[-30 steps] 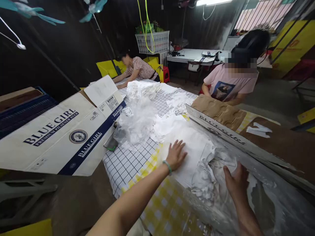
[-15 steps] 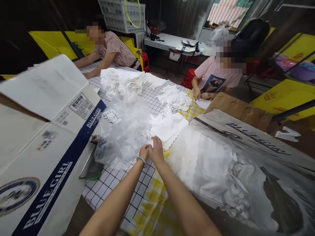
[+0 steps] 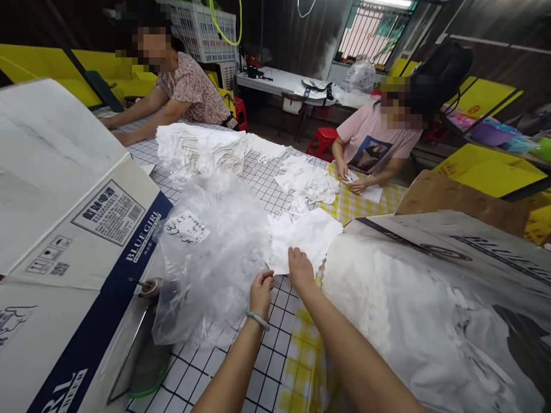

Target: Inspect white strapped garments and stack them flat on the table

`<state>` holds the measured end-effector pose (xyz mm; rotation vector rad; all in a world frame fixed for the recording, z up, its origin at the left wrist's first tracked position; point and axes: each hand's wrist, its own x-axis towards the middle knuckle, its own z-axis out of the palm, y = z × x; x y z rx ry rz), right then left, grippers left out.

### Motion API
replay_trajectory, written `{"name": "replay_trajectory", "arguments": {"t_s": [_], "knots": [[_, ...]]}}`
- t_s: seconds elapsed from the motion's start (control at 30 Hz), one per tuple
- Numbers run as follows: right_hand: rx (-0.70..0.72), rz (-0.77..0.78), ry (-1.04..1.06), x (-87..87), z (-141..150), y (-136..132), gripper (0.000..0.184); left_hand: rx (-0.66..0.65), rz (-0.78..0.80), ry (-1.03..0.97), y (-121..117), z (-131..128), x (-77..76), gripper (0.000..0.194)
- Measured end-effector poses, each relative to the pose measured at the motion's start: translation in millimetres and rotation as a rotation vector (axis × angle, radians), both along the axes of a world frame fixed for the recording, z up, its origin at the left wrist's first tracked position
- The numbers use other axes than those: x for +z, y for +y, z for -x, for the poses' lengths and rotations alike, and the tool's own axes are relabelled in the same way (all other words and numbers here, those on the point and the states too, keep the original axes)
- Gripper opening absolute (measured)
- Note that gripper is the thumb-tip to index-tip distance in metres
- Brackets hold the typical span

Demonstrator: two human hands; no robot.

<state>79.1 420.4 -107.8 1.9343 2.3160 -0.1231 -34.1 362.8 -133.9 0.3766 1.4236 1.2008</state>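
My left hand (image 3: 262, 295), with a pale green bangle at the wrist, is closed in a pinch at the near left corner of a white cloth piece (image 3: 307, 232). My right hand (image 3: 301, 269) rests on the near edge of the same cloth, palm down, its fingers lying on the fabric. The cloth lies flat on the checked table cover (image 3: 275, 321). Just left of my left hand is a large crumpled clear plastic bag (image 3: 215, 246) with a white label. To the right, a clear bag full of white cloth pieces (image 3: 387, 287) lies in an open carton (image 3: 482, 229).
A white-and-blue carton (image 3: 103, 229) stands at the left, beside a metal clamp-like device (image 3: 148, 289). Stacked white cloths (image 3: 202, 146) and a loose heap (image 3: 305, 178) lie farther back. Two co-workers sit across the table, one (image 3: 191, 86) at left, one (image 3: 365, 137) at right handling white cloth.
My hands have moved apart from being together; the right now lies on the cloth. The view has shifted. The co-worker at right has moved their hands over a white cloth.
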Motion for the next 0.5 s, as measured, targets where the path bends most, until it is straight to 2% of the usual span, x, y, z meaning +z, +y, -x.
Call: {"name": "replay_trajectory", "arguments": {"t_s": [0.1, 0.2, 0.33, 0.43, 0.5], "knots": [[-0.043, 0.000, 0.011, 5.1, -6, 13, 0.047, 0.042, 0.100, -0.222, -16, -2, -4.6, 0.018], [-0.180, 0.039, 0.132, 14.7, -16, 28, 0.033, 0.048, 0.098, -0.389, -9, -18, -9.7, 0.024], [-0.317, 0.075, 0.247, 36.0, -31, 46, 0.033, 0.026, 0.039, -0.462, 35, -50, -11.4, 0.020], [-0.259, 0.011, 0.255, 56.6, -35, 46, 0.030, -0.043, -0.069, -0.504, 73, -67, -7.8, 0.020], [-0.166, -0.058, 0.256, 72.7, -32, 33, 0.027, -0.088, -0.174, -0.510, 88, -71, -5.9, 0.025]]}}
